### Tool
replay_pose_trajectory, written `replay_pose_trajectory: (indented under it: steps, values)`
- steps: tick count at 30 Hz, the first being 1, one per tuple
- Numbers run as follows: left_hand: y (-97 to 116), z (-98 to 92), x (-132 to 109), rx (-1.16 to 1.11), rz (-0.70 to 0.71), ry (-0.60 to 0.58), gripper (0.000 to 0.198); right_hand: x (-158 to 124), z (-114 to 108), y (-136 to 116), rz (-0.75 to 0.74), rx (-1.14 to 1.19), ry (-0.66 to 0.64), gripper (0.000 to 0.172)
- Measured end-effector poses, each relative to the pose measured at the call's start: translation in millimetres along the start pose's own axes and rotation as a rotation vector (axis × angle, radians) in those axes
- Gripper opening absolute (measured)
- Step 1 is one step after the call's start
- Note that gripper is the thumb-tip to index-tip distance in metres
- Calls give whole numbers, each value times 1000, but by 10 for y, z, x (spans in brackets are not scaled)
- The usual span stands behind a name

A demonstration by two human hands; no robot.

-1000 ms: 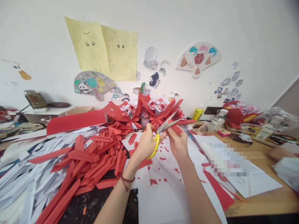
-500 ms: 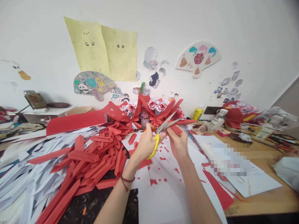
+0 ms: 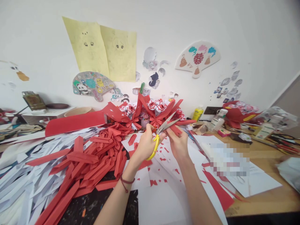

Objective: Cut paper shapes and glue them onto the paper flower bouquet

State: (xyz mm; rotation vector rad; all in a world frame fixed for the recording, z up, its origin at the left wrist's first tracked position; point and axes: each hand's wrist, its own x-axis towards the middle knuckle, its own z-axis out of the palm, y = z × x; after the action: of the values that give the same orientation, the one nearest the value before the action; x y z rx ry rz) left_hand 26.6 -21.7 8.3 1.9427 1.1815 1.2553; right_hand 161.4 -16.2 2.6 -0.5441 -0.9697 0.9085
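Observation:
My left hand (image 3: 147, 142) is closed round the yellow handles of a pair of scissors (image 3: 155, 147). Their blades stand apart and point up to the right. In my right hand (image 3: 178, 142), the fingers pinch a piece of folded red paper (image 3: 174, 128) close beside the blades. Whether the blades touch the paper I cannot tell. White sheets (image 3: 161, 190) lie under both hands, scattered with small red paper scraps (image 3: 154, 182). Left of my left hand is a heap of folded red paper strips (image 3: 93, 159).
White paper strips (image 3: 16, 175) pile up at the far left, below a red roll-like sheet (image 3: 75, 122). Bouquets of red and white paper flowers (image 3: 157, 105) stand against the wall. Bottles, including a yellow one (image 3: 198, 113), and a plastic bag (image 3: 290, 172) are on the right.
The whole view has shifted very slightly. Both hands, the scissors and the red paper hold almost the same position, with the blades still apart.

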Motion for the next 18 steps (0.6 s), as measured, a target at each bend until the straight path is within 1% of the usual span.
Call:
replay_pose_trajectory:
  steps: [13, 18]
  values:
    - [5, -14, 2, 24, 25, 8, 30, 6, -18, -6, -4, -38, -24, 14]
    - [17, -29, -7, 17, 41, 5, 29, 6, -28, -8, -10, -29, -38, 12]
